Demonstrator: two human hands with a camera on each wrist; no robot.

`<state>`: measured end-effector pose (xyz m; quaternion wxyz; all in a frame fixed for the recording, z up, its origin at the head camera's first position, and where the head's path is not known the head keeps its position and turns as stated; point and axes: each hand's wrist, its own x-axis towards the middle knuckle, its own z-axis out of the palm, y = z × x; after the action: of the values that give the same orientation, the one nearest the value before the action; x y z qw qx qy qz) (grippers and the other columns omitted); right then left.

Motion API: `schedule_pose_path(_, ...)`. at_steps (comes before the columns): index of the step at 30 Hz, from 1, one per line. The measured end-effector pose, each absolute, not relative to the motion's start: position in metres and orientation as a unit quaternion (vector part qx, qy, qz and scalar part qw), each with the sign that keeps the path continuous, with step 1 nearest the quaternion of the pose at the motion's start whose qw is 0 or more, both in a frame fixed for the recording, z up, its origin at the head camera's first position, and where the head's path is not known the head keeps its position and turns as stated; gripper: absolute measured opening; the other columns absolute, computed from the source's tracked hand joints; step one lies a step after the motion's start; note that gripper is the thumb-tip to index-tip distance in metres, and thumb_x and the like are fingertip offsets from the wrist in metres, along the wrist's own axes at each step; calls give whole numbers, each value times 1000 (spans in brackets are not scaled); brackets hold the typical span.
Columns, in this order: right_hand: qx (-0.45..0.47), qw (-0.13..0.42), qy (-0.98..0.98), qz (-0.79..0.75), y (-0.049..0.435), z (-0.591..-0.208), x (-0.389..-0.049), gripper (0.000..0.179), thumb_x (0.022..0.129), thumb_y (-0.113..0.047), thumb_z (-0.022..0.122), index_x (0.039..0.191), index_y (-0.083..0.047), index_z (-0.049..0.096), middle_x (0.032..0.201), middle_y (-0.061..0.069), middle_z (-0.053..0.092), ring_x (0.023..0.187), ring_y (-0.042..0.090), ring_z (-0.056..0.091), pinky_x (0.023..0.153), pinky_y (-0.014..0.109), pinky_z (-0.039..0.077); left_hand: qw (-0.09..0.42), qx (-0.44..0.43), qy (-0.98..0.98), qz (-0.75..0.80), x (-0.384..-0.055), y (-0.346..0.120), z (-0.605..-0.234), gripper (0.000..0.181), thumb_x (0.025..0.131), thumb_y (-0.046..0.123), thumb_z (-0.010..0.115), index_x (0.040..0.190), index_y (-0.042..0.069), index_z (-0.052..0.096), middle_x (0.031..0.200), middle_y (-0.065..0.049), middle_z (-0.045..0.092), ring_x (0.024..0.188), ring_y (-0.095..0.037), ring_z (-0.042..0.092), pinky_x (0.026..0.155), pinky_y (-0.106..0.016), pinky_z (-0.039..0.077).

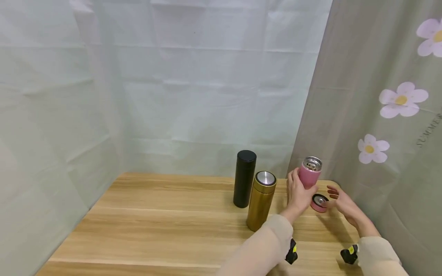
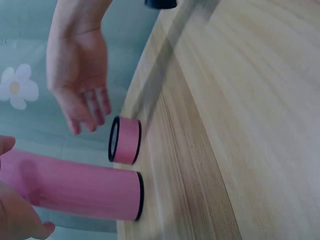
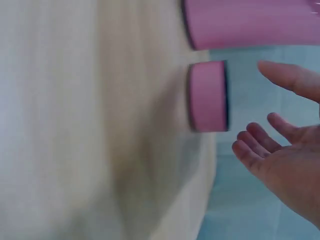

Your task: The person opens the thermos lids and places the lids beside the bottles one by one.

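Note:
My left hand (image 1: 299, 191) grips a pink thermos bottle (image 1: 308, 177) around its upper body; the steel mouth is uncovered at the top. In the left wrist view the bottle (image 2: 85, 187) stands upright, its dark base at the wooden table. Just right of it lies the pink lid (image 1: 319, 203), flat on the table with its black-ringed inner side facing up. Beside and above this lid (image 3: 209, 96), my right hand (image 3: 285, 145) has its fingers spread and loosely bent, holding nothing.
A gold thermos (image 1: 261, 201) with a silver-topped lid and a black thermos (image 1: 244, 179) stand left of my left hand. The wooden table (image 1: 155, 222) extends to the left. Pale curtains (image 1: 214, 96) hang behind, and a flowered curtain (image 1: 345, 126) closes off the right side.

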<state>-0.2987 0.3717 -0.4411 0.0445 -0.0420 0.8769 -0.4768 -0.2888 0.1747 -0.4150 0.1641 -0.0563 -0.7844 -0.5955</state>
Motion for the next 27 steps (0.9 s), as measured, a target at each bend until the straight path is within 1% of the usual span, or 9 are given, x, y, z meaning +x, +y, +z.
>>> schedule_pose_path(3, -35, 11, 866, -498, 370, -425, -295, 83, 99, -9, 65, 157, 16, 11, 157, 44, 19, 144, 60, 21, 113, 71, 27, 164, -69, -784, -595, -282, 174, -409, 78, 82, 21, 86, 149, 11, 47, 144, -1, 49, 129, -16, 51, 108, -33, 44)
schedule_pose_path(7, -21, -41, 866, -499, 368, -409, -289, 77, 105, -16, 61, 157, 14, 13, 158, 40, 23, 143, 53, 26, 106, 39, 41, 166, -86, -783, -593, -273, 170, -401, 81, 85, 19, 81, 154, 8, 41, 152, -6, 45, 135, -21, 49, 112, -37, 43)
schedule_pose_path(9, -17, -59, 867, -495, 366, -403, -287, 76, 107, -20, 59, 158, 13, 14, 158, 37, 25, 141, 51, 29, 98, 28, 41, 153, -90, -779, -601, -268, 167, -397, 82, 87, 20, 79, 157, 10, 38, 156, -6, 42, 139, -20, 46, 114, -37, 41)
schedule_pose_path(12, -19, -77, 862, -501, 361, -397, -284, 76, 108, -23, 59, 159, 11, 15, 158, 35, 25, 141, 50, 29, 105, 35, 41, 126, -99, -772, -615, -259, 162, -392, 81, 89, 23, 77, 158, 13, 36, 157, -1, 39, 139, -15, 44, 114, -35, 40)
schedule_pose_path(15, -28, -89, 857, -507, 356, -393, -280, 75, 108, -26, 58, 160, 9, 16, 158, 31, 25, 141, 48, 29, 112, 55, 35, 109, -115, -767, -622, -250, 156, -388, 76, 90, 24, 77, 156, 14, 40, 153, 4, 42, 134, -10, 45, 111, -32, 42)
schedule_pose_path(16, -29, -99, 855, -508, 353, -391, -278, 73, 108, -26, 58, 160, 7, 18, 156, 28, 30, 140, 44, 32, 113, 52, 36, 107, -122, -769, -619, -247, 153, -386, 74, 90, 25, 77, 155, 15, 42, 151, 5, 43, 132, -9, 47, 110, -31, 43)
schedule_pose_path(19, -28, -140, 843, -518, 343, -386, -270, 61, 107, -21, 61, 158, -2, 32, 142, 6, 45, 133, 26, 43, 105, 26, 42, 100, -158, -772, -607, -234, 144, -382, 67, 93, 28, 76, 152, 16, 46, 148, 6, 45, 130, -8, 48, 108, -30, 44)
schedule_pose_path(22, -35, -189, 812, -551, 329, -380, -262, 46, 104, -8, 62, 147, -16, 48, 125, -17, 49, 122, 7, 48, 88, 8, 41, 91, -202, -769, -600, -221, 133, -377, 62, 98, 31, 71, 152, 18, 46, 149, 8, 45, 132, -7, 47, 106, -29, 46)
schedule_pose_path(27, -102, -227, 719, -649, 304, -368, -248, 43, 100, 9, 60, 136, -13, 56, 123, -14, 55, 116, -2, 53, 92, 7, 45, 101, -256, -749, -603, -203, 111, -365, 55, 101, 27, 67, 152, 20, 47, 147, 8, 48, 132, -7, 49, 108, -29, 45)
